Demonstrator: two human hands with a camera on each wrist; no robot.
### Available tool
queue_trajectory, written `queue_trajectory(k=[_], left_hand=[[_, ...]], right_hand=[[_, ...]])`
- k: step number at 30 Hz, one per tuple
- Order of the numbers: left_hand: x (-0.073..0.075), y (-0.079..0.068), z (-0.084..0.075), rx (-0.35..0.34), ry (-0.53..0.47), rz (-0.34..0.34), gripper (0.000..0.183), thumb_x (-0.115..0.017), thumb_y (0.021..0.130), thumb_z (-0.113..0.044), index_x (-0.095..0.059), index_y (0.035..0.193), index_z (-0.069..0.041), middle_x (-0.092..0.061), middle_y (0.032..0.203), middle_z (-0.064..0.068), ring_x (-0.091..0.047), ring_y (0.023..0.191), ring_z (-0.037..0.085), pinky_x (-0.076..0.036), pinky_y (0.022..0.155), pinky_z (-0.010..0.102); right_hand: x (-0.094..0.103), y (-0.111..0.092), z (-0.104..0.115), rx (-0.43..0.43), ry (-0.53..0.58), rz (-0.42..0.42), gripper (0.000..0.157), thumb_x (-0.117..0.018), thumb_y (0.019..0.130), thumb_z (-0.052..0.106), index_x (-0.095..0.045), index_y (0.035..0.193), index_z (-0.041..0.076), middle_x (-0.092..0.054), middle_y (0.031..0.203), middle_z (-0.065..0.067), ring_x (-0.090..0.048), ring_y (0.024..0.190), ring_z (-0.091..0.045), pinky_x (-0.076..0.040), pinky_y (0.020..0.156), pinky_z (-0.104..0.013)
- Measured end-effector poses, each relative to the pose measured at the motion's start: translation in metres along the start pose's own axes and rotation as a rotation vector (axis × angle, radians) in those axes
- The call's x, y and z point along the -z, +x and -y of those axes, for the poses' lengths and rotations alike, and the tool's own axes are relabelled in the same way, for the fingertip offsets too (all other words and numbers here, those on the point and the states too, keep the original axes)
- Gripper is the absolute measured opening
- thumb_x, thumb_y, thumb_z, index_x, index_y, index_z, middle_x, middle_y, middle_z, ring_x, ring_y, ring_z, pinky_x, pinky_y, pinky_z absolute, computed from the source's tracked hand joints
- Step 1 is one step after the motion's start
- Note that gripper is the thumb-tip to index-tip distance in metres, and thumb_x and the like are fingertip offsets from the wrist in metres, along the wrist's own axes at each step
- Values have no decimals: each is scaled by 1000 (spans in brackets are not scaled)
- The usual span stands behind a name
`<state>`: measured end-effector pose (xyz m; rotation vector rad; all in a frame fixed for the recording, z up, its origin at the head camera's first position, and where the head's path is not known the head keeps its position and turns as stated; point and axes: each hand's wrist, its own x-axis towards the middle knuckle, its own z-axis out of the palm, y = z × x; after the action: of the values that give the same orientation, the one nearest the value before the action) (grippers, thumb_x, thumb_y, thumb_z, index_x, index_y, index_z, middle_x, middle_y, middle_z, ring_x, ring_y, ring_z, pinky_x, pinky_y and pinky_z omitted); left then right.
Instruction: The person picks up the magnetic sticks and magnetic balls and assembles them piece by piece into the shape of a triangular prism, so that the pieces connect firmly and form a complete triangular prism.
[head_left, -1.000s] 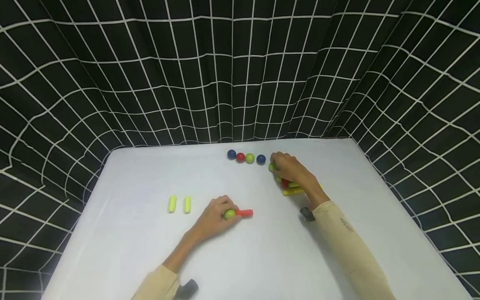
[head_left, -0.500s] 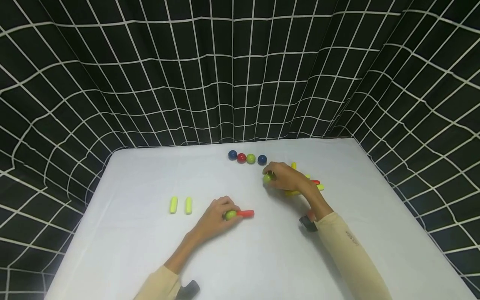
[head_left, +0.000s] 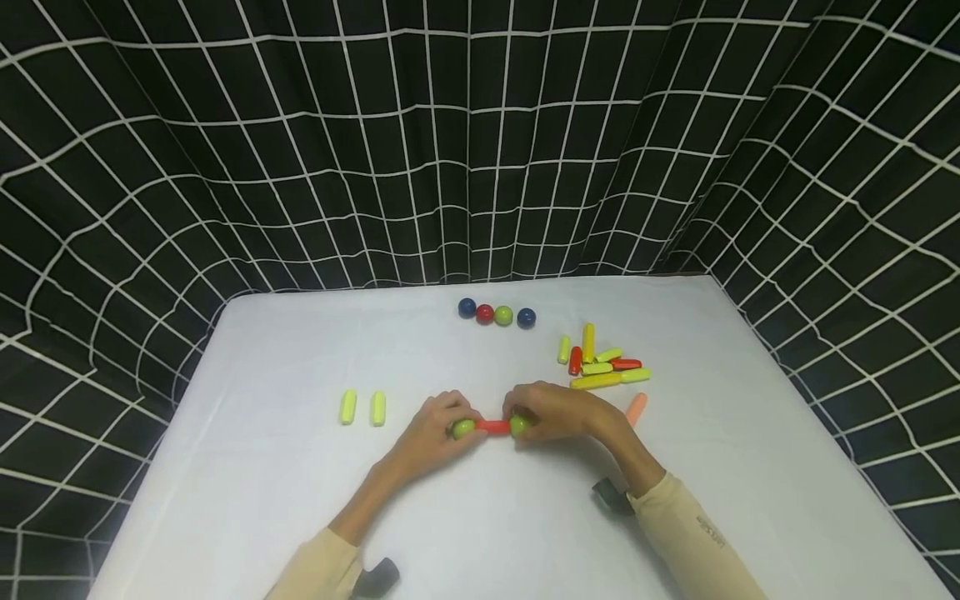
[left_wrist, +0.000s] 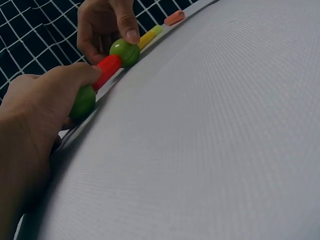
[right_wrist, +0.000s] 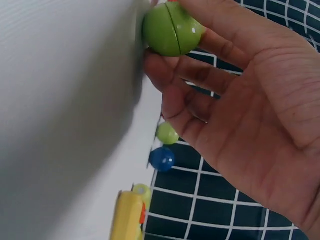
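Note:
Near the middle of the table, my left hand [head_left: 437,429] grips a green ball [head_left: 462,428] that sits at one end of a red rod [head_left: 493,427]. My right hand [head_left: 558,412] pinches a second green ball [head_left: 519,426] right at the rod's other end. In the left wrist view the red rod [left_wrist: 108,71] lies in line between both balls. The right wrist view has the second green ball [right_wrist: 173,29], with a seam round it, between thumb and fingers.
Blue, red and green balls [head_left: 503,316] stand in a row at the back. Several yellow, red and light-green rods [head_left: 597,381] lie loosely at right, an orange rod [head_left: 637,408] by my right wrist. Two light-green rods [head_left: 348,407] lie at left. A gridded black curtain [head_left: 420,142] surrounds the table.
My right hand has carried its green ball from the rod pile at the back right to the free end of the red rod. My left hand has stayed in place.

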<state>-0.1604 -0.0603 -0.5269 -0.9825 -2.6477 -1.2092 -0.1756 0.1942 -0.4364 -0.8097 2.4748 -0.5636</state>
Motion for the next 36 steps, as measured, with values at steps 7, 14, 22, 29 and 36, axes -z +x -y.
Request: queue_trajectory(k=[7, 14, 22, 29, 36], left_hand=[[1, -1, -3, 10, 19, 23, 19, -81, 91, -33, -77, 108, -25, -63, 102, -13, -54, 94, 4, -48, 87, 27], [3, 2, -4, -5, 23, 22, 14, -80, 92, -31, -77, 104, -24, -66, 100, -11, -57, 95, 6, -50, 90, 29], [3, 1, -3, 13, 34, 18, 14, -80, 92, -30, -78, 103, -23, -66, 99, -11, -56, 93, 5, -49, 88, 29], [1, -1, -2, 45, 32, 30, 15, -78, 93, -34, -78, 105, -26, -64, 100, -13, -53, 92, 4, -47, 87, 27], [0, 0, -2, -4, 20, 3, 14, -79, 93, -30, -77, 105, -23, -66, 100, -10, -54, 92, 5, -48, 88, 29]], right_hand=[[-2, -3, 0, -23, -12, 2, 32, -85, 88, 24, -72, 116, 20, -65, 97, 12, -57, 91, -9, -53, 86, -27], [-3, -4, 1, -20, -43, -13, 30, -83, 90, 23, -71, 117, 20, -63, 97, 11, -57, 90, -9, -53, 86, -25], [7, -14, -2, -66, 37, 0, 44, -85, 89, 23, -67, 129, 18, -67, 108, 6, -60, 97, -14, -57, 92, -33], [34, -41, -29, -128, 35, -125, 42, -78, 94, 18, -64, 133, 10, -68, 112, -8, -61, 104, -23, -55, 95, -40], [53, -71, -71, -367, -118, -283, 31, -79, 89, 2, -73, 120, 8, -65, 102, -12, -58, 89, -24, -56, 87, -45]])
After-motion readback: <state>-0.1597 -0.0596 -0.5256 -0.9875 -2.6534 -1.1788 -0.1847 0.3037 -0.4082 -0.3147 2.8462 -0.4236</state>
